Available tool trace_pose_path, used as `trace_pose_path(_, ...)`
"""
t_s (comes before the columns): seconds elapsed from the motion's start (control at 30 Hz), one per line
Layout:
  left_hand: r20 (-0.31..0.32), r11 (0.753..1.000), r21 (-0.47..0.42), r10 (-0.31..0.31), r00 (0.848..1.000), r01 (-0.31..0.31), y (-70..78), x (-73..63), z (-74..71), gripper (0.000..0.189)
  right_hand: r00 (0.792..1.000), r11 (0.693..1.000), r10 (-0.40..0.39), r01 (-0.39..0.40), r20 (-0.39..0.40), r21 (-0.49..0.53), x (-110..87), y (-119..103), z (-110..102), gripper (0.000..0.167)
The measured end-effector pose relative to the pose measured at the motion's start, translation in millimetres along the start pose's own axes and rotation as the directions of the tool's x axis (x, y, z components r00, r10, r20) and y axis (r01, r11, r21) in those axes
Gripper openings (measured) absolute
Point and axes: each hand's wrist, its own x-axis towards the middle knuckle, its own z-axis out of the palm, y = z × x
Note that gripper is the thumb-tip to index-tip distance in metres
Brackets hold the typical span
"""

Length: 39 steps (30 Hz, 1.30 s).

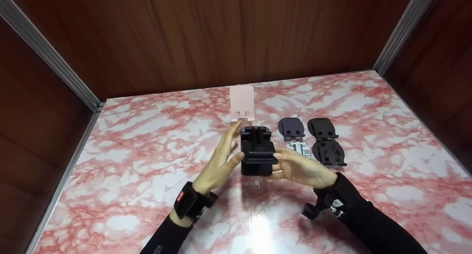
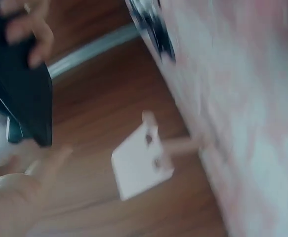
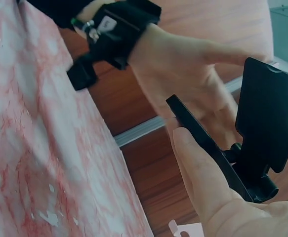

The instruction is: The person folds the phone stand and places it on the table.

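A black folding phone stand [image 1: 258,147] is held in the air, partly unfolded, its two plates at an angle in the right wrist view. My right hand [image 1: 302,168] grips its right edge, thumb on the near side and fingers beneath. The left hand [image 1: 219,162] is along the stand's left side, fingers extended, with the thumb tip at the edge. In the right wrist view the left hand [image 3: 183,74] spreads behind the stand [image 3: 269,116]. The left wrist view shows fingers of the right hand [image 2: 27,29] on the black stand [image 2: 20,84]; it is blurred.
An upright pale pink phone stand [image 1: 242,99] is behind the hands. To the right are a dark purple stand [image 1: 291,128], two black stands [image 1: 321,128] and a light grey one [image 1: 299,148], partly hidden by my right hand. Wooden panels [image 1: 221,36] enclose the marbled table [image 1: 147,165].
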Motion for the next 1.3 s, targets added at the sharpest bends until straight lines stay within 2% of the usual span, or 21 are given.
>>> trace_pose_path(0.03, 0.02, 0.997, -0.024, -0.067, 0.998, 0.068, -0.1, -3.6, 1.1, 0.096, 1.0, 1.0, 0.002, -0.002, -0.012, 0.001, -0.2, 0, 0, 0.039)
trace_pose_path(0.1, 0.055, 0.986, -0.036, -0.163, 0.985, 0.165, 0.7, -10.2, 3.2, 0.099, 0.999, 1.0, 0.006, -0.005, -0.033, 0.002, -0.4, -1, -1, 0.041)
trace_pose_path(0.23, 0.104, 0.953, -0.15, -0.25, 0.963, 0.264, 2.2, -16.9, 6.1, 0.101, 0.997, 1.0, 0.014, -0.015, -0.078, -0.004, 0.1, 0, -2, 0.041)
trace_pose_path(0.33, 0.119, 0.899, -0.314, -0.283, 0.952, 0.306, 2.1, -18.0, 7.5, 0.096, 0.993, 1.0, 0.018, -0.021, -0.119, -0.023, 1.1, 0, -3, 0.043)
trace_pose_path(0.4, 0.129, 0.855, -0.39, -0.316, 0.94, 0.341, 1.2, -18.1, 8.1, 0.093, 0.99, 0.999, 0.019, -0.023, -0.137, -0.034, 2.1, 1, -3, 0.049)
trace_pose_path(0.47, 0.128, 0.827, -0.432, -0.339, 0.932, 0.36, -0.6, -18.0, 8.6, 0.089, 0.989, 0.999, 0.018, -0.024, -0.149, -0.039, 2.8, 2, -4, 0.062)
trace_pose_path(0.6, 0.113, 0.808, -0.461, -0.357, 0.927, 0.368, -4.2, -18.0, 9.4, 0.086, 0.988, 0.998, 0.013, -0.022, -0.153, -0.058, 3.5, 4, -4, 0.081)
trace_pose_path(0.77, 0.103, 0.809, -0.471, -0.346, 0.933, 0.352, -5.4, -16.9, 8.5, 0.089, 0.99, 0.996, -0.005, -0.009, -0.144, -0.092, 3.7, 4, -3, 0.076)
trace_pose_path(0.93, 0.111, 0.803, -0.476, -0.35, 0.93, 0.359, -5.5, -15.0, 5.9, 0.084, 0.988, 0.995, -0.01, -0.005, -0.155, -0.1, 2.6, 3, -2, 0.075)
trace_pose_path(1.2, 0.105, 0.752, -0.557, -0.357, 0.928, 0.352, -7.7, -14.4, 4.1, 0.083, 0.976, 0.996, 0.014, -0.032, -0.219, -0.08, 2.0, 1, 0, 0.085)
trace_pose_path(1.3, 0.101, 0.741, -0.576, -0.356, 0.929, 0.346, -8.2, -15.3, 3.9, 0.085, 0.974, 0.997, 0.016, -0.033, -0.225, -0.073, 2.7, 1, 0, 0.087)
